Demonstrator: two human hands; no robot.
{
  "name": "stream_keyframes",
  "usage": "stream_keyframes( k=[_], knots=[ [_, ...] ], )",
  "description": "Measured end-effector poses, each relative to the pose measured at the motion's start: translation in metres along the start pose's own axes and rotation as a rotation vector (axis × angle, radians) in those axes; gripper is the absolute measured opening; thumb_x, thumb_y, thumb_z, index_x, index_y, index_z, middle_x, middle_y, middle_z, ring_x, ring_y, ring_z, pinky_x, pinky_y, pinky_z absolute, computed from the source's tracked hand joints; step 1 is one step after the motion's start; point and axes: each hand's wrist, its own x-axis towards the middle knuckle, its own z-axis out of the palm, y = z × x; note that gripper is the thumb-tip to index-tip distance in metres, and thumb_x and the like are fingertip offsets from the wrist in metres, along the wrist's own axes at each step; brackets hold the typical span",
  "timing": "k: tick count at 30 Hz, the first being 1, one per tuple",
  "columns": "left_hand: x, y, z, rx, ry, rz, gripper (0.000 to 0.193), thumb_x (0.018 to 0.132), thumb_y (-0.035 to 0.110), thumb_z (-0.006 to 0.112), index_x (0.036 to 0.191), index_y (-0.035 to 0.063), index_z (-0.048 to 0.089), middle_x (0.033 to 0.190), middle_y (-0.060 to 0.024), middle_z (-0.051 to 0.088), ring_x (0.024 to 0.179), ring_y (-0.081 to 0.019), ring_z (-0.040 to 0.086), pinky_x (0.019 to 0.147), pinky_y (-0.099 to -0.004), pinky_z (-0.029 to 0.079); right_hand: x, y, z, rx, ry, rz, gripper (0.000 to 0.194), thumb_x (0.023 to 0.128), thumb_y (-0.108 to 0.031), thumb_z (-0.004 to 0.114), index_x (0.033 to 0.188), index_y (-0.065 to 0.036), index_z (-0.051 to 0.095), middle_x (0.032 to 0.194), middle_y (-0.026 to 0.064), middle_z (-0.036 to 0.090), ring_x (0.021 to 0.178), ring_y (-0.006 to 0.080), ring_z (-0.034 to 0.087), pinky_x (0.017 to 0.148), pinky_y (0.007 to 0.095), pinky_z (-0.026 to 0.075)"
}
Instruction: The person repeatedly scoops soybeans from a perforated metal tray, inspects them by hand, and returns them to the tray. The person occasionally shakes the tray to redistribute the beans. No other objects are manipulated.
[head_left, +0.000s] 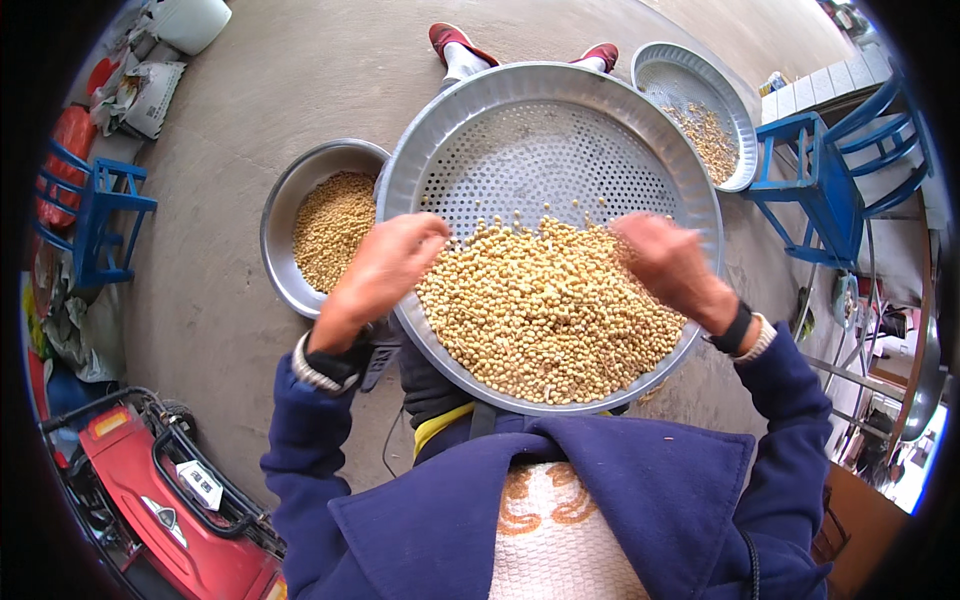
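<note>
A wide round perforated metal sieve pan rests on my lap. Soybeans fill the half of it nearest me, with bits of dry stalk and husk among them. A few loose beans lie on the bare holes at the far side. My left hand reaches over the pan's left rim, its curled fingers at the edge of the heap. At the heap's right side is my right hand, blurred, with fingers bent in. Whether either hand holds beans is hidden.
A steel basin of soybeans stands left of the pan. To the far right, a shallow metal pan holds husks and debris. Blue chairs stand on both sides, and a red vehicle is at lower left.
</note>
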Motion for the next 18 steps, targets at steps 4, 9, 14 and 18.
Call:
stream_keyframes(
  k=[4,9,14,18],
  knots=[
    [-0.046,-0.026,-0.029,-0.097,0.161,-0.42,0.032,0.095,0.032,0.05,0.094,0.0002,0.056,0.07,-0.0113,0.062,0.06,-0.0169,0.061,0.053,-0.0296,0.048,-0.071,0.048,-0.023,-0.336,0.189,0.548,0.029,0.086,-0.017,0.061,0.111,-0.002,0.056,0.095,0.0155,0.063,0.082,0.0357,0.062,0.072,0.0407,0.051],
    [-0.082,-0.042,0.016,-0.493,-0.091,-0.699,0.043,0.095,0.043,0.048,0.104,0.0015,0.055,0.066,-0.007,0.061,0.049,-0.0129,0.058,0.043,-0.0246,0.045,-0.156,0.043,0.025,0.401,0.112,1.023,0.024,0.091,-0.018,0.056,0.108,-0.001,0.058,0.092,0.0094,0.066,0.084,0.0219,0.062,0.075,0.0314,0.048],
    [-0.078,-0.037,0.058,-0.425,0.208,-0.397,0.025,0.093,0.019,0.049,0.087,-0.0022,0.06,0.061,-0.0043,0.06,0.045,-0.0105,0.055,0.038,-0.0243,0.044,-0.172,0.035,0.055,0.76,0.427,1.103,0.024,0.094,-0.015,0.053,0.107,0.003,0.059,0.095,0.0019,0.064,0.084,0.0081,0.055,0.074,0.0252,0.046],
    [-0.077,-0.022,0.049,-0.432,0.296,-0.397,0.023,0.092,0.016,0.049,0.083,-0.0032,0.059,0.058,-0.0044,0.058,0.042,-0.0114,0.054,0.036,-0.0255,0.044,-0.173,0.028,0.05,0.773,0.586,1.068,0.025,0.094,-0.016,0.053,0.108,0.003,0.059,0.094,0.002,0.064,0.083,0.0083,0.055,0.073,0.0244,0.045]
  ],
)
